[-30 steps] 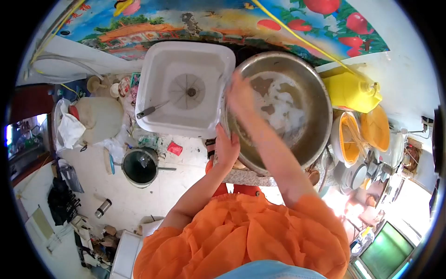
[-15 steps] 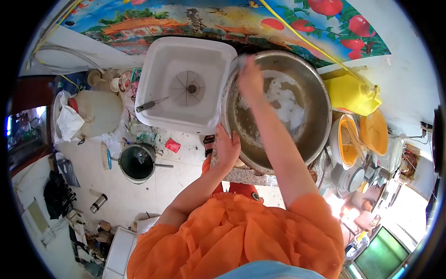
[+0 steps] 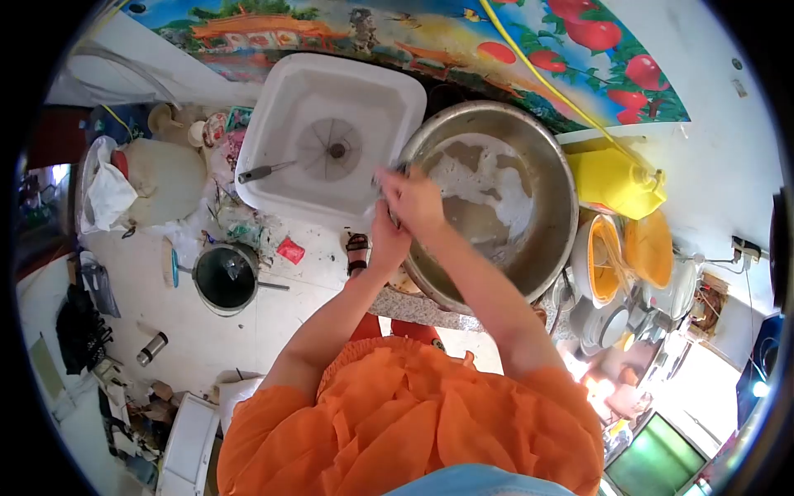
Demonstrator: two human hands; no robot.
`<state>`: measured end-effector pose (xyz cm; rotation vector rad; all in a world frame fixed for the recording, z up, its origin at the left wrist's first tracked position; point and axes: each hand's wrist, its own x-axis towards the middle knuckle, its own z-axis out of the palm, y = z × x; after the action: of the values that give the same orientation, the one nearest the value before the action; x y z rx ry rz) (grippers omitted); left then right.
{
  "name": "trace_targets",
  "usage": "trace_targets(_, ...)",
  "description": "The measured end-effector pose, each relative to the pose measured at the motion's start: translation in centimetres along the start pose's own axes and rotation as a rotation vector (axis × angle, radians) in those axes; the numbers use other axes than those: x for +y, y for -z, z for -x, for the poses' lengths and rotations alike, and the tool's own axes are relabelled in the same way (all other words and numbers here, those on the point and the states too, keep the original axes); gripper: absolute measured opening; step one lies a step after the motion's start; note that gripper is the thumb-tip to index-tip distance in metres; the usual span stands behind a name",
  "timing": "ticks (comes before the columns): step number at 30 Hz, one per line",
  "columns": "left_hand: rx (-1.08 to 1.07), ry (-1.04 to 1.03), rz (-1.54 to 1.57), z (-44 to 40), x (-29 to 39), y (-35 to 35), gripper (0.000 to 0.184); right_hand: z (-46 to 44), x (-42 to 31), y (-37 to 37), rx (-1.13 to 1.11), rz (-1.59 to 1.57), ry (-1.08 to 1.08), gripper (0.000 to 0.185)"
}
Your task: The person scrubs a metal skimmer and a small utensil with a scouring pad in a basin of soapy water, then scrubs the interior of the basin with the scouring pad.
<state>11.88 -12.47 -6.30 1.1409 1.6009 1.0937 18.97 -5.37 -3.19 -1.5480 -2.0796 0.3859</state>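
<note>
A large round steel basin (image 3: 564,207) holds greyish, foamy water. To its left is a white square tub (image 3: 248,153), with a grey-handled tool (image 3: 258,173) with a thin metal end lying inside. My left hand (image 3: 387,238) is closed at the basin's left rim, between basin and tub, its fingers partly hidden. Just above it, and overlapping it, my right hand (image 3: 416,201) is closed and smeared by motion. Something small and dark grey shows at its fingers, too blurred to name.
Right of the basin stand a yellow jug (image 3: 612,178), an orange-lined bowl (image 3: 602,260) and several pots. A dark bucket (image 3: 226,279) stands on the floor at left, near a red packet (image 3: 290,250). A yellow hose (image 3: 538,70) crosses the pictured wall panel.
My right hand has come down from the basin's upper left edge to beside my left hand. My left hand has shifted slightly left and up. The view has tilted a little.
</note>
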Motion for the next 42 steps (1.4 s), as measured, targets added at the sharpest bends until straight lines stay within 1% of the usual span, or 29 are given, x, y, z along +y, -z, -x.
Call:
trace_targets(2,0.005,0.128,0.010,1.5,1.1,0.4,0.028,-5.1,3.4,-0.2,-0.149,0.153,-0.161,0.018)
trace_targets(3,0.013,0.192,0.019,1.7,1.3,0.3,0.028,-6.6,4.4,0.2,-0.068,0.129,-0.214,0.017)
trace_targets(5,0.035,0.203,-0.036,2.1,0.5,0.1,0.027,-8.0,5.0,0.3,0.100,0.067,-0.349,0.016)
trace_targets(8,0.041,0.183,-0.041,1.9,0.7,-0.1,0.026,-0.7,0.9,-0.9,0.098,-0.038,0.101,0.016)
trace_targets(9,0.040,0.182,-0.042,2.1,0.6,-0.2,0.026,-1.4,1.5,-0.8,0.031,-0.009,0.022,0.017)
trace_targets(11,0.016,0.250,-0.003,2.3,1.2,0.2,0.025,-3.3,3.0,-0.8,-0.109,0.039,-0.155,0.018)
trace_targets(14,0.026,0.270,0.016,2.6,0.7,-0.1,0.026,-7.8,5.0,-0.3,0.363,-0.176,-0.336,0.018)
trace_targets(15,0.031,0.263,0.017,2.8,0.6,-0.2,0.026,-6.2,2.8,-0.3,0.193,-0.199,-0.493,0.019)
trace_targets(17,0.057,0.219,-0.025,3.5,1.3,-0.3,0.026,-2.9,0.3,-0.2,0.258,0.071,-0.054,0.019)
trace_targets(18,0.072,0.200,-0.047,3.5,1.6,-0.4,0.027,-2.8,0.6,0.1,0.095,-0.044,-0.116,0.019)
trace_targets(19,0.061,0.228,-0.016,3.5,1.6,-0.3,0.027,-2.7,1.0,0.4,-0.063,-0.145,-0.193,0.019)
trace_targets(21,0.039,0.280,0.049,3.4,1.5,-0.3,0.028,-5.4,2.9,1.0,0.101,-0.187,-0.360,0.019)
trace_targets(23,0.055,0.257,0.016,4.0,0.9,-0.6,0.028,-8.2,4.1,1.3,0.281,-0.233,-0.521,0.019)
trace_targets(26,0.096,0.188,-0.013,3.8,1.8,-0.6,0.028,-10.4,5.9,2.2,0.361,-0.208,-0.529,0.020)
trace_targets(30,0.103,0.156,0.020,4.3,1.6,-0.5,0.029,-9.8,7.5,1.5,0.448,-0.187,-0.575,0.022)
trace_targets(33,0.051,0.240,0.058,5.6,0.2,-0.8,0.028,-6.5,2.0,0.6,0.176,-0.180,-0.610,0.020)
trace_targets(36,0.091,0.183,0.030,6.3,-0.7,-1.4,0.024,-1.5,0.3,-1.2,0.059,-0.135,-0.107,0.021)
trace_targets(37,0.097,0.197,0.047,6.4,-0.6,-1.2,0.024,-2.9,2.2,-0.9,0.088,-0.115,-0.155,0.022)
trace_targets(39,0.112,0.220,0.089,6.2,0.0,-1.2,0.022,-7.9,9.2,-0.7,0.372,-0.095,-0.382,0.025)
trace_targets(40,0.075,0.241,0.058,6.4,0.0,-1.1,0.025,-9.5,9.6,1.0,0.461,-0.063,-0.494,0.026)
trace_targets(41,0.041,0.254,0.024,6.2,0.0,-0.9,0.028,-9.9,10.4,0.9,0.397,-0.028,-0.557,0.027)
trace_targets(42,-0.001,0.278,-0.009,6.9,0.3,-0.5,0.031,-9.0,10.8,0.2,0.378,-0.214,-0.566,0.028)
